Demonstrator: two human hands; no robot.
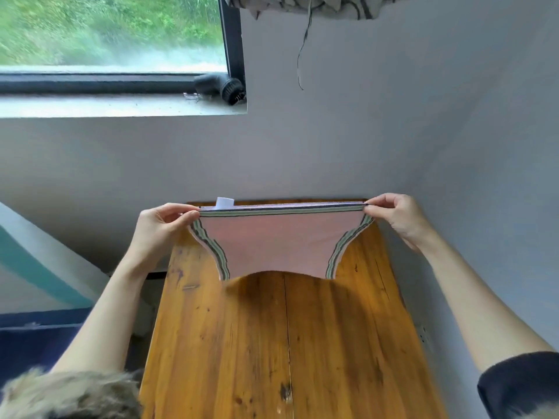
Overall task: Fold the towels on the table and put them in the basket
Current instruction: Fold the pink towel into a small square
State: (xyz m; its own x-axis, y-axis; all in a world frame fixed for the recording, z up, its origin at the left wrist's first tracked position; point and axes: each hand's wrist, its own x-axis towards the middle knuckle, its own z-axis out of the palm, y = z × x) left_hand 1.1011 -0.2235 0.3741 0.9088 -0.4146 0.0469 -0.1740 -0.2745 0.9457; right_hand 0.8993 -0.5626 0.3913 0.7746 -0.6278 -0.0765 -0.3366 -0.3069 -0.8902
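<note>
A pink towel (278, 243) with a striped green and dark border hangs stretched above the far end of the wooden table (272, 343). My left hand (160, 228) pinches its top left corner. My right hand (396, 216) pinches the top right corner. The top edge is pulled taut between my hands, and a small white label (225, 202) sticks up near the left corner. The towel's lower edge curves just above the table top. No basket is in view.
The narrow table runs away from me to a grey wall (393, 131). A window (112, 34) with a dark frame is at the upper left. Patterned cloth (317, 4) hangs at the top. Something furry (69, 394) sits at the bottom left.
</note>
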